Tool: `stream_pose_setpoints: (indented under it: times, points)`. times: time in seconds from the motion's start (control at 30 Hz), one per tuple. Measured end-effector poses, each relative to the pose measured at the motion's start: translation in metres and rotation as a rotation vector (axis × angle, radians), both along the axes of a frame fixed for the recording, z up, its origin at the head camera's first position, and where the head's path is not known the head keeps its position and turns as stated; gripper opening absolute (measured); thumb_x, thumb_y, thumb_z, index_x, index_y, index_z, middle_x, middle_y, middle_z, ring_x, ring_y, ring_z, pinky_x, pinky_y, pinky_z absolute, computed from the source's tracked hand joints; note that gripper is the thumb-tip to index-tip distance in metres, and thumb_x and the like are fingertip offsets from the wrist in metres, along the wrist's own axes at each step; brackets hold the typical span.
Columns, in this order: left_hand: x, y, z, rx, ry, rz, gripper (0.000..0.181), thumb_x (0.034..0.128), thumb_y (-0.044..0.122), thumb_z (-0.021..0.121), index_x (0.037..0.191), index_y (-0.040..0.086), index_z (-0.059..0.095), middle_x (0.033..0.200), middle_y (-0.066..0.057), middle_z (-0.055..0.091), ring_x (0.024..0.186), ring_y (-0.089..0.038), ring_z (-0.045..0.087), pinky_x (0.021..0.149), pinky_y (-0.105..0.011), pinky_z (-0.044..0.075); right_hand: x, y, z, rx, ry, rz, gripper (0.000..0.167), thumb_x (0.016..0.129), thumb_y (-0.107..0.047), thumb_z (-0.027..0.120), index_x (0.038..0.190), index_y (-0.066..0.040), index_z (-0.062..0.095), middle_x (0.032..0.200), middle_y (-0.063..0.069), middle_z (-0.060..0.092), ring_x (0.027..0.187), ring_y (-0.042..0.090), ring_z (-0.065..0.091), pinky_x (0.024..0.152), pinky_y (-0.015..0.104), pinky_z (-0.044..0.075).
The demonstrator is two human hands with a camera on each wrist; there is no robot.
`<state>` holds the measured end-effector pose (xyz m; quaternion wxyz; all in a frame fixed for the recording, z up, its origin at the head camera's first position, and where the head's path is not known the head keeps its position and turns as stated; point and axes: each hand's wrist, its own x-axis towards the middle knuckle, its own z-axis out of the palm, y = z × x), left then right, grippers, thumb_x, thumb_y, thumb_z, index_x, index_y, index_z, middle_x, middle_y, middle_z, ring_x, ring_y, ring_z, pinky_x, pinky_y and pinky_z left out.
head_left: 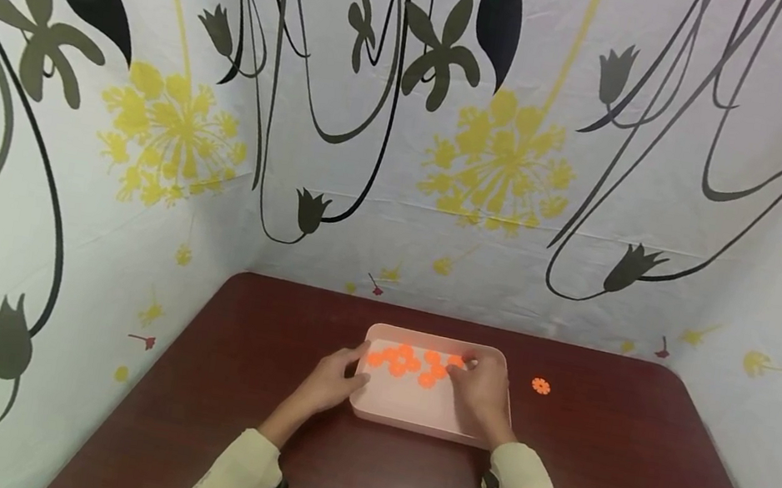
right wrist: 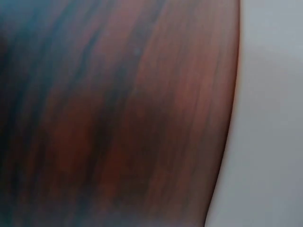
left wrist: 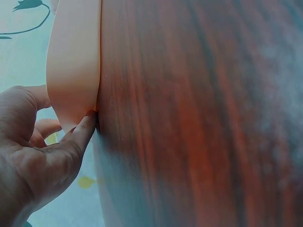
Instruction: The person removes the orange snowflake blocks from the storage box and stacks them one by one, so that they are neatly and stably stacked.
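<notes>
A pale pink shallow tray [head_left: 405, 405] sits on the table with several orange flower-shaped discs [head_left: 399, 361] in its far half. At its left end, my left hand [head_left: 328, 380] grips the rim. Close up in the left wrist view, the left hand [left wrist: 42, 156] has its thumb and fingers about a corner of the tray [left wrist: 75, 61]. Over the tray's right side, my right hand [head_left: 483, 388] pinches an orange disc [head_left: 456, 361] between thumb and fingers, partly hidden. In the right wrist view only the tray's side [right wrist: 270, 118] shows, not the hand.
One more orange flower-shaped disc [head_left: 541, 386] lies on the dark red-brown wooden table [head_left: 602, 453], right of the tray. White cloth with a plant print [head_left: 390, 151] stands behind the table and along both sides.
</notes>
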<state>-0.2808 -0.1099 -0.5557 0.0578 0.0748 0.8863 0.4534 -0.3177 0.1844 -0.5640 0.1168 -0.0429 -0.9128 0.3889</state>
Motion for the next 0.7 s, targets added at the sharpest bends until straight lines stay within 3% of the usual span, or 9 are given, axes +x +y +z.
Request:
stream_pose_setpoints:
  times: [0.13, 0.37, 0.5, 0.7]
  points:
    - [0.0, -0.001, 0.001, -0.001, 0.008, -0.016, 0.068, 0.1022, 0.024, 0.069, 0.163, 0.014, 0.041, 0.158, -0.019, 0.054, 0.148, -0.038, 0.051, 0.121, -0.059, 0.042, -0.003, -0.001, 0.0, 0.008, 0.01, 0.01, 0.02, 0.088, -0.017, 0.085, 0.102, -0.005, 0.077, 0.09, 0.012, 0.072, 0.064, 0.019, 0.057, 0.059, 0.031, 0.047]
    - [-0.001, -0.001, -0.001, 0.011, 0.029, -0.032, 0.068, 0.1015, 0.022, 0.07, 0.163, 0.011, 0.041, 0.155, -0.021, 0.055, 0.145, -0.037, 0.053, 0.12, -0.057, 0.044, -0.007, 0.0, -0.003, 0.055, 0.047, 0.033, 0.009, 0.086, -0.012, 0.084, 0.085, -0.009, 0.075, 0.07, 0.001, 0.06, 0.056, 0.014, 0.045, 0.053, 0.029, 0.039]
    - [-0.002, -0.001, -0.003, -0.001, 0.041, -0.038, 0.069, 0.1008, 0.021, 0.071, 0.163, 0.01, 0.041, 0.154, -0.021, 0.056, 0.144, -0.036, 0.054, 0.119, -0.056, 0.046, -0.011, 0.002, -0.005, 0.108, 0.043, 0.051, 0.017, 0.085, -0.013, 0.081, 0.072, -0.011, 0.07, 0.058, -0.004, 0.043, 0.054, 0.013, 0.037, 0.05, 0.028, 0.031]
    - [-0.001, 0.0, -0.002, -0.016, 0.057, -0.04, 0.07, 0.0998, 0.017, 0.072, 0.162, 0.008, 0.041, 0.152, -0.021, 0.057, 0.142, -0.036, 0.056, 0.118, -0.056, 0.047, -0.015, 0.005, -0.005, 0.208, 0.059, 0.098, 0.033, 0.082, -0.013, 0.079, 0.06, -0.013, 0.054, 0.057, -0.007, 0.03, 0.056, 0.013, 0.03, 0.052, 0.029, 0.025]
